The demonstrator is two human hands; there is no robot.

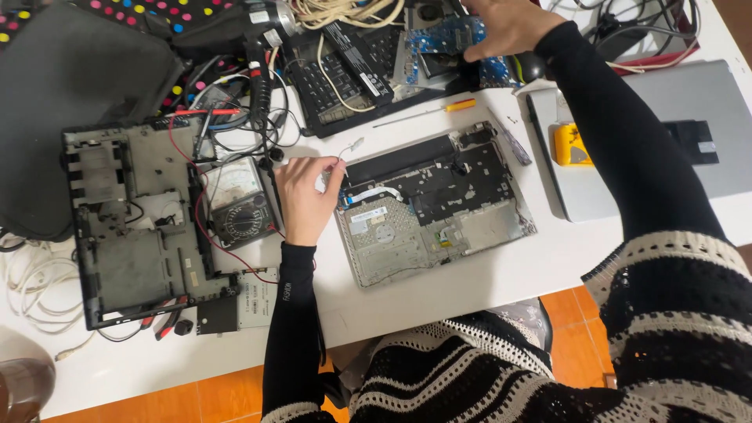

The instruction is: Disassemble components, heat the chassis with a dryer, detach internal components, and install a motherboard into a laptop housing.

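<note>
Evidently mid-teardown: left hand (307,197) pinching a small white connector (350,146) beside the opened laptop base (435,205), right hand (507,27) gripping a blue circuit board (446,35) beyond, lifting next.

The scene is evenly and fairly brightly lit from above, with soft, diffuse light and no hard glare. The white tabletop (470,290) reads clean and a little flat, and shadows beneath the left hand (307,200) and the right hand (505,27) are faint and short. Dark parts at far left lose detail. Focus is reasonably sharp in the centre; the right hand at the far edge is slightly smeared. Near right, the striped sleeve (674,313) looms large and soft, stretched by the wide lens.
</note>
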